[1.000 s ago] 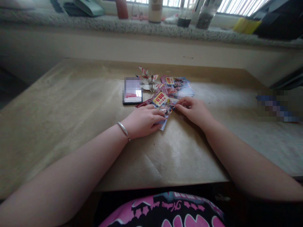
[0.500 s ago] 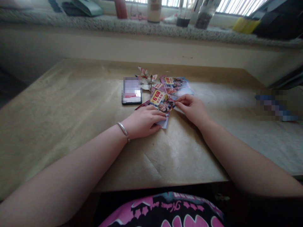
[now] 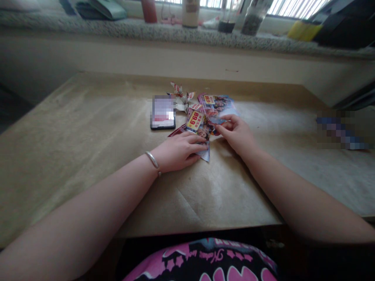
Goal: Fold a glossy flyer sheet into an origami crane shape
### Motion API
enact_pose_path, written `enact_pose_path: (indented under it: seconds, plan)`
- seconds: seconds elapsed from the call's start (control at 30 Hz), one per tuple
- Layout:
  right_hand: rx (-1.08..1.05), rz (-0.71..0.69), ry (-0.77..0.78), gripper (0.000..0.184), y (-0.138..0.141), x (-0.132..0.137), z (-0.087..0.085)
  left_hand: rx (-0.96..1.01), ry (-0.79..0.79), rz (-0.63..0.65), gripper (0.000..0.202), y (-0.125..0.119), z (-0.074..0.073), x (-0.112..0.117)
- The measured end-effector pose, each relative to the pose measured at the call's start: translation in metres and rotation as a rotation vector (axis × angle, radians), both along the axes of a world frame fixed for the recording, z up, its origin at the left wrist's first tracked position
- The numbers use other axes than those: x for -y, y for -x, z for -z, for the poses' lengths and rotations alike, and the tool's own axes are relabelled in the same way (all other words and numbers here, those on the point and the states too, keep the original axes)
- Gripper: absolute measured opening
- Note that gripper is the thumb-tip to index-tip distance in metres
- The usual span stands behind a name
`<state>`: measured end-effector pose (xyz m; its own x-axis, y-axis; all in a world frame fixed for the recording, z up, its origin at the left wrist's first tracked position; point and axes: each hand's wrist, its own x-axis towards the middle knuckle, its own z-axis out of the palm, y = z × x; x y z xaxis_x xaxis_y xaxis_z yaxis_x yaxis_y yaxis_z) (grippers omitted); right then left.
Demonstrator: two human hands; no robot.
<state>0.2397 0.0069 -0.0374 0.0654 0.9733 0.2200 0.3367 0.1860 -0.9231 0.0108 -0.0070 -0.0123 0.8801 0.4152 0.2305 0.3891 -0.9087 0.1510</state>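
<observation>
A colourful printed flyer sheet (image 3: 197, 121) with a yellow price tag lies partly folded on the brown table (image 3: 88, 128). My left hand (image 3: 177, 151), a silver bangle on its wrist, presses the sheet's near part flat with its fingers laid over it. My right hand (image 3: 236, 130) pinches the sheet's right corner and holds it lifted off the table. Behind them lie a stack of similar flyers (image 3: 218, 104) and a folded paper crane (image 3: 181, 95).
A dark phone (image 3: 163, 113) lies just left of the sheet. A blurred-out object (image 3: 342, 130) rests at the table's right edge. Jars and bottles (image 3: 228, 15) stand on the stone windowsill behind the table.
My right hand has drawn the sheet's right corner up and to the left, so the fold stands steeper. My left hand has stayed in place on the sheet.
</observation>
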Motion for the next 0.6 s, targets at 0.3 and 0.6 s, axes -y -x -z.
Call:
enact_pose_path:
  seconds: [0.3, 0.6]
  plan:
    - [0.139, 0.014, -0.129, 0.027, 0.0076, 0.0053, -0.0051, 0.005, -0.001, 0.015, 0.033, -0.0011, -0.0028, 0.0002]
    - [0.081, -0.047, -0.029, 0.033, 0.0063, 0.003, -0.0002, 0.008, 0.03, 0.001, 0.033, -0.0002, -0.0026, -0.0004]
